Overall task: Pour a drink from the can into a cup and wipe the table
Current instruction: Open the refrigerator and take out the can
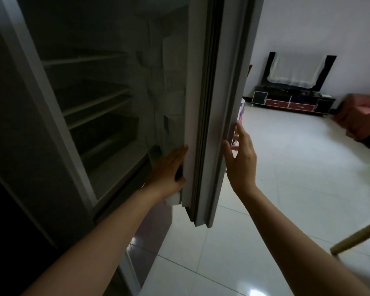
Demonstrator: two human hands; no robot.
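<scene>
No can, cup or cloth shows clearly. A fridge stands open, its door (203, 107) swung toward me edge-on. My left hand (167, 171) lies against the door's inner lining, low down by a white door shelf corner (174, 199). A small dark shape (178, 171) sits between its thumb and fingers; I cannot tell whether it is an object or shadow. My right hand (241, 159) is on the door's outer side, fingers spread, holding nothing.
Dim fridge shelves (94, 99) fill the left. White tiled floor (286, 167) stretches right to a dark TV cabinet (291, 101) holding a cloth-covered screen. A red sofa (361, 118) stands far right. A wooden leg (357, 238) juts in at the lower right.
</scene>
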